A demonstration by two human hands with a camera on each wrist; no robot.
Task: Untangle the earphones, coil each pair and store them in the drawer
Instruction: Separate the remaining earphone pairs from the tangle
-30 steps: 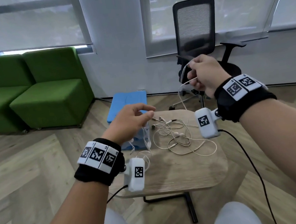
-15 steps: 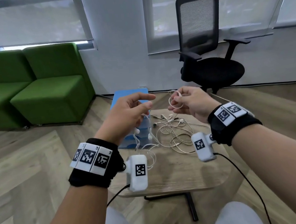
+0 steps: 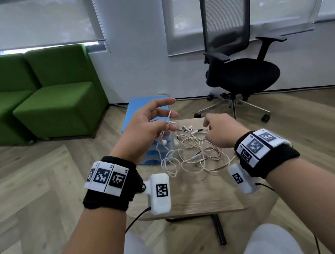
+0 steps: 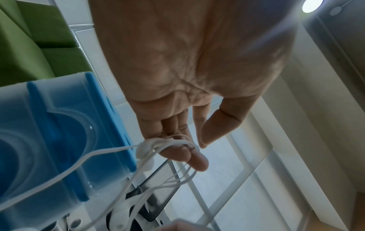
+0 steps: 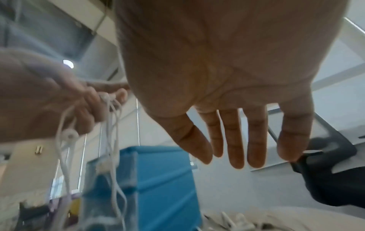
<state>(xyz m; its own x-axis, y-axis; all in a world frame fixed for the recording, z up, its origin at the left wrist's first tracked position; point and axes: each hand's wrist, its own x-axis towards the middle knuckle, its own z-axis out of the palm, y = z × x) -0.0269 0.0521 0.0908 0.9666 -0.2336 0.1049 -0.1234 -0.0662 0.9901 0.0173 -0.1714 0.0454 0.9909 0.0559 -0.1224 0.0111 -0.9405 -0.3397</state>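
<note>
My left hand (image 3: 167, 119) is raised in front of the blue drawer unit (image 3: 146, 108), and a pair of white earphones (image 3: 170, 124) is looped round its curled fingers. In the left wrist view the cable (image 4: 158, 144) wraps the fingers (image 4: 183, 154), and its earbuds hang below. A tangle of more white earphones (image 3: 198, 154) lies on the small wooden table (image 3: 200, 195). My right hand (image 3: 214, 131) hovers low over that tangle. The right wrist view shows the right hand (image 5: 237, 148) with straight, spread fingers holding nothing.
The blue drawer unit (image 5: 158, 179) stands at the table's far left corner. A black office chair (image 3: 239, 67) is behind the table and green armchairs (image 3: 56, 101) are at the left. The table's near half carries only cable ends.
My right hand came down from head height, passed the cable loop onto my left fingers, let go, and dropped over the tangle. My left hand stayed raised and now carries the loops.
</note>
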